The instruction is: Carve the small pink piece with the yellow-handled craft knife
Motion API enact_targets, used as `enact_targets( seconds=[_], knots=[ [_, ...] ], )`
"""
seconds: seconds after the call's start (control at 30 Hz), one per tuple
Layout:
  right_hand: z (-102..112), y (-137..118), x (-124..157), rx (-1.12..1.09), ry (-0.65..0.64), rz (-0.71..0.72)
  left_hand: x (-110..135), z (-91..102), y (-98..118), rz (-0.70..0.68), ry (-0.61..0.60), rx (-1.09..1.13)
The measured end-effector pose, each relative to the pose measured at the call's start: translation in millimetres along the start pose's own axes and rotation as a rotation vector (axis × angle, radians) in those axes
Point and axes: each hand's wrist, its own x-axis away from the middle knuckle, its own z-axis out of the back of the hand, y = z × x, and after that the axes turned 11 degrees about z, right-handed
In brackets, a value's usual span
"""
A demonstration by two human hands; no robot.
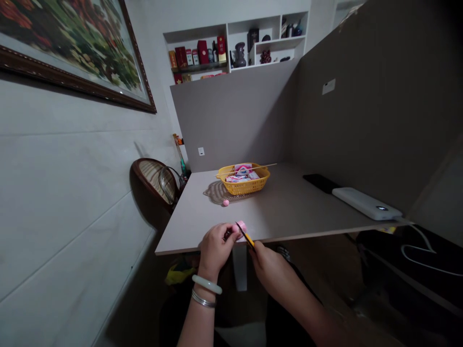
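Left fingers [227, 232] clamp a pink lump [241, 227] just above the desk's [289, 212] near edge, lower centre; right fingers [259, 256] close on yellow scissors [248, 237], blades at the lump. Those blades sit close enough to nick the left fingers if the lump slips. Counted: two bangles [207, 284], one pink ball [225, 203], one basket [246, 189], one skewer [265, 166].

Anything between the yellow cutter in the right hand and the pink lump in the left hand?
Nothing visible. The tip of the yellow-handled cutter in the right hand touches the pink lump held by the left hand.
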Motion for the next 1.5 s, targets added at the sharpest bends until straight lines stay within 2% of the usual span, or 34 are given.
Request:
enact_targets(
  seconds=[0.23,0.47,0.67,0.9,1.03,1.13,1.27,1.5],
  knots=[
    [-13.8,9.8,14.7,-0.025,0.011,-0.025,0.2,1.7,2.5,-0.011,-0.002,-0.003],
    [1.4,-2.5,-1.1,-0.004,-0.006,0.000,0.1,2.3,2.7,-0.010,0.007,-0.013],
    [-6.1,1.6,13.0,-0.023,-0.018,-0.044,0.8,1.7,3.2,-0.012,0.006,-0.011],
    [-4.3,-0.1,-0.1,0.006,0.002,0.000,1.7,1.6,3.7,-0.006,0.029,-0.012],
    [-12.8,4.7,10.3,0.010,-0.013,-0.036,1.6,0.7,2.2,-0.020,0.027,-0.007],
    [-9.6,2.5,12.3,0.009,-0.009,-0.036,1.4,0.1,1.5,-0.019,0.034,-0.013],
    [-2.3,-3.0,-0.9,0.034,-0.001,-0.011,0.9,0.5,2.3,-0.006,0.036,-0.004],
    [-17.1,8.6,14.0,0.006,0.003,-0.026,1.7,1.3,3.2,-0.013,0.019,0.000]
  ],
)
